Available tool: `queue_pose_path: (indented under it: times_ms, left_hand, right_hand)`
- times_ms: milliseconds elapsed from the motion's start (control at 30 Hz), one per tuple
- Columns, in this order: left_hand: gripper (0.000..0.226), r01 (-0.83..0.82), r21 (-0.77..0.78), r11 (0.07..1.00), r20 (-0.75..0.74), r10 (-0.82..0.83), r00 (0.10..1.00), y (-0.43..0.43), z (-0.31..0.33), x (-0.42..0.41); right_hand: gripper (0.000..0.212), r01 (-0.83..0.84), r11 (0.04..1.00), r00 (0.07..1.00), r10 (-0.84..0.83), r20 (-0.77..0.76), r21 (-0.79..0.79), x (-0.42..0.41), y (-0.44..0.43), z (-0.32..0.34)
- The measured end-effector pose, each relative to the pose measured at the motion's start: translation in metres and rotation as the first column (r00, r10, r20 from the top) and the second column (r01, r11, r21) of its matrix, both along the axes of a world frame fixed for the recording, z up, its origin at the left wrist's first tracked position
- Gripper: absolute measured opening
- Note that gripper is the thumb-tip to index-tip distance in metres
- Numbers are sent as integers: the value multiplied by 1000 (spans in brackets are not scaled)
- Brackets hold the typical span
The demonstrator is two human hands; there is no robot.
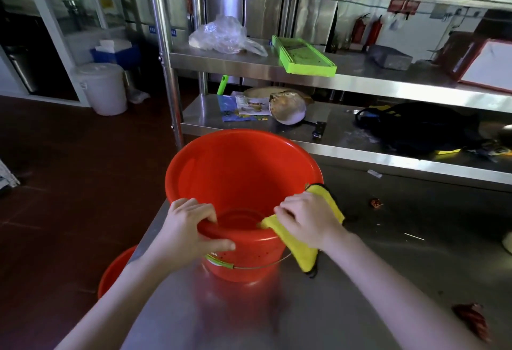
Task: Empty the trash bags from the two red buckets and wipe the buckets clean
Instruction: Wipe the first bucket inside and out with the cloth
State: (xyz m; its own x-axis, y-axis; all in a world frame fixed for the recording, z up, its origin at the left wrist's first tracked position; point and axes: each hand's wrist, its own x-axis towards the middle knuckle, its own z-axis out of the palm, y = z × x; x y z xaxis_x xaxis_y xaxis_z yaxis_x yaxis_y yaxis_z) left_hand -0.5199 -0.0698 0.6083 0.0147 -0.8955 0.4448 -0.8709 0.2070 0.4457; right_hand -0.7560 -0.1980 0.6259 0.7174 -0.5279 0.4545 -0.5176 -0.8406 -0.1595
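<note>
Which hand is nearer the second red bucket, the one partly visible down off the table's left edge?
Left. The left hand grips the near rim of the red bucket on the table, just above and right of the second bucket. The right hand, pressing the yellow cloth, is farther right.

left hand (191,227) gripping red bucket (243,172) rim; right hand (307,219) pressing yellow cloth (329,203)
</note>
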Motion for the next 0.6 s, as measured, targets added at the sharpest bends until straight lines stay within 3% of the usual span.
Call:
queue_pose_path:
  times_ms: [133,233,300,433,600]
  left_hand:
    - [56,-8,9,1000,15,8,1000,-3,6,9]
    - [59,-19,-13,1000,56,20,998,-3,4,3]
    - [59,-43,-25,999,75,45,996,-5,2,2]
    - [62,-69,-23,997,65,70,995,0,1,1]
    - [51,-75,7,997,-13,75,997,12,1,3]
  right_hand:
    - [43,75,992,992,-64,-107,106,-23,-48,8]
    - [47,253,960,967,-254,-8,119,-10,-25,2]
    - [50,302,953,950,-300,87,-2,10,11,-9]
    - [46,252,962,959,-235,157,-101,54,78,-27]
    - [37,-31,991,999,36,36,-131,23,37,-7]
